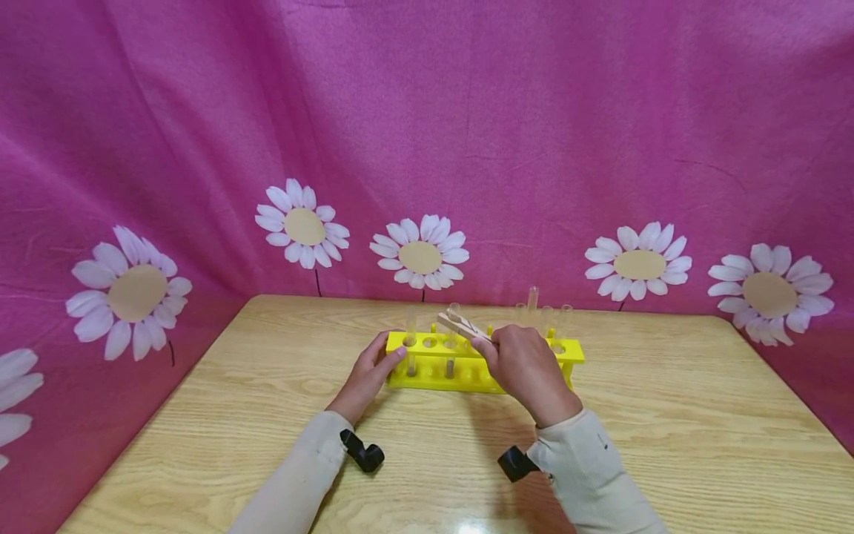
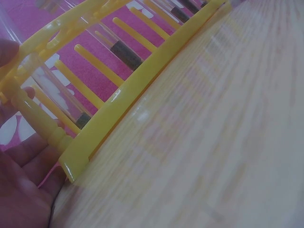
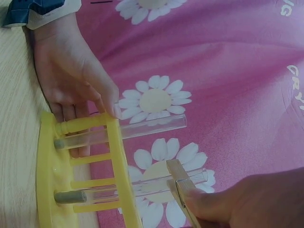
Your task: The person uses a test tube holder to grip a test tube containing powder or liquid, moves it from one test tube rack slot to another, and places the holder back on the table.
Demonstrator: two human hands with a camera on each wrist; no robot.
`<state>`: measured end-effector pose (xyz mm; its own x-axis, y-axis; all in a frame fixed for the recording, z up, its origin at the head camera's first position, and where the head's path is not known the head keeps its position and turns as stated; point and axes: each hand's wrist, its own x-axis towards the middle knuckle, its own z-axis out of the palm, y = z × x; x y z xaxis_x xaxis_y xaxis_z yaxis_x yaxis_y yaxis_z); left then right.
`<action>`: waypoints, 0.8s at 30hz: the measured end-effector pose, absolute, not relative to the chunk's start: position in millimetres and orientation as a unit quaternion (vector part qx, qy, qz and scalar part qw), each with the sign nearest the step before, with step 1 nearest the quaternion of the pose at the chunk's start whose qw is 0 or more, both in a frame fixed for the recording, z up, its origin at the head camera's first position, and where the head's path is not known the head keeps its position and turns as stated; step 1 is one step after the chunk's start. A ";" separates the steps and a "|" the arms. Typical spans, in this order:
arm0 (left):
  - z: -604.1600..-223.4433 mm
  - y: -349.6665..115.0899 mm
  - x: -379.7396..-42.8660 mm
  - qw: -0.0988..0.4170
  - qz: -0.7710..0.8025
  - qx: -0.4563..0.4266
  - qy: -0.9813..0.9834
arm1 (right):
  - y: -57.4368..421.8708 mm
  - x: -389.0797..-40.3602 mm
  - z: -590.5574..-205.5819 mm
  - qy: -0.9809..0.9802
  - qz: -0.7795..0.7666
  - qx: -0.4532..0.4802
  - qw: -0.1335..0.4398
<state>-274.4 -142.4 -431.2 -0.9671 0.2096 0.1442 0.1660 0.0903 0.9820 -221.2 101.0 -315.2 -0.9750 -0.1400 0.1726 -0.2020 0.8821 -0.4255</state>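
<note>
A yellow test tube rack (image 1: 427, 383) stands on the table. My left hand (image 1: 365, 378) grips its left end, thumb at the top bar and fingers round the side. In my right hand (image 1: 527, 371) is a wooden test tube holder (image 1: 460, 324) with a metal spring. Its jaws are at the upper part of a clear test tube (image 3: 71, 196) that stands in the rack with dark grey matter at its bottom; how firmly they clasp it I cannot tell. Nearer the left hand, another tube (image 3: 156, 126) holds a little dark matter.
Several more clear tubes (image 1: 533, 298) rise from the rack's right part, one higher than the others; the right hand partly hides them. Yellow pegs (image 2: 135, 34) stand along the rack. Behind the wooden table (image 1: 667, 415) hangs a pink cloth (image 1: 520, 148) with white flowers.
</note>
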 end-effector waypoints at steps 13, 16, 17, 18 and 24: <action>-407.7 -140.5 -260.1 0.034 0.649 0.122 0.750 | 101.0 -220.1 -315.8 -0.966 0.231 0.089 0.070; -414.1 -141.1 -264.6 0.033 0.652 0.118 0.749 | 100.7 -220.1 -315.9 -0.966 0.232 0.089 0.069; -417.8 -141.4 -267.1 0.032 0.654 0.117 0.747 | 100.6 -220.2 -316.0 -0.966 0.232 0.089 0.068; -421.5 -141.8 -269.6 0.030 0.655 0.116 0.746 | 100.5 -220.2 -315.9 -0.966 0.232 0.089 0.068; -430.7 -142.0 -275.1 0.019 0.658 0.122 0.743 | 100.7 -220.3 -315.8 -0.967 0.226 0.091 0.072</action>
